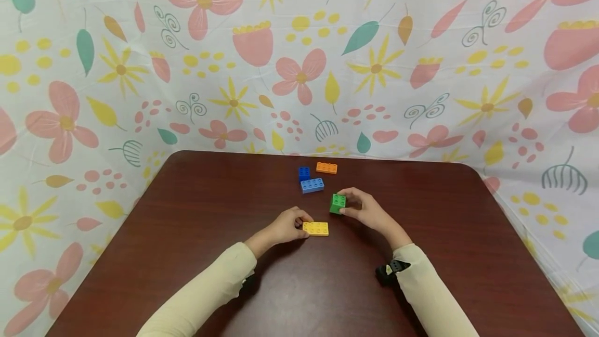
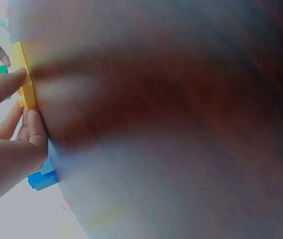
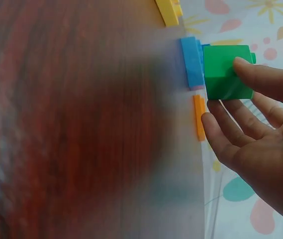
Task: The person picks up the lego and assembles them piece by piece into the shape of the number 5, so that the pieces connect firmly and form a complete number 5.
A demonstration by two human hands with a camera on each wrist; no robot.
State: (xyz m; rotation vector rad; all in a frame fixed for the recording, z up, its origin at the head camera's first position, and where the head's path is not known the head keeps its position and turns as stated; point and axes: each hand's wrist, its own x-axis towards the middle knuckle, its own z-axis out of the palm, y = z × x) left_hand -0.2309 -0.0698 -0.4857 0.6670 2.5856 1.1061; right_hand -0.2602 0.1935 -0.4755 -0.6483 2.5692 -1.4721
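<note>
My left hand [image 1: 284, 227] pinches the left end of a flat yellow toy brick [image 1: 315, 229] at the middle of the table. In the left wrist view the thumb is on one side of the yellow brick [image 2: 28, 82] and fingers are on the other. Farther off and to the right, my right hand [image 1: 366, 212] grips a green toy brick [image 1: 338, 203] with studs on top. Thumb and fingertips hold opposite sides of the green brick [image 3: 226, 74] in the right wrist view. I cannot tell whether the green brick touches the table.
Beyond the hands lie a light blue brick [image 1: 312, 185], a darker blue brick [image 1: 304, 172] right behind it and a flat orange brick [image 1: 326, 168]. They are near the back edge of the dark brown table [image 1: 210, 196]. A flower-patterned cloth [image 1: 299, 108] hangs behind.
</note>
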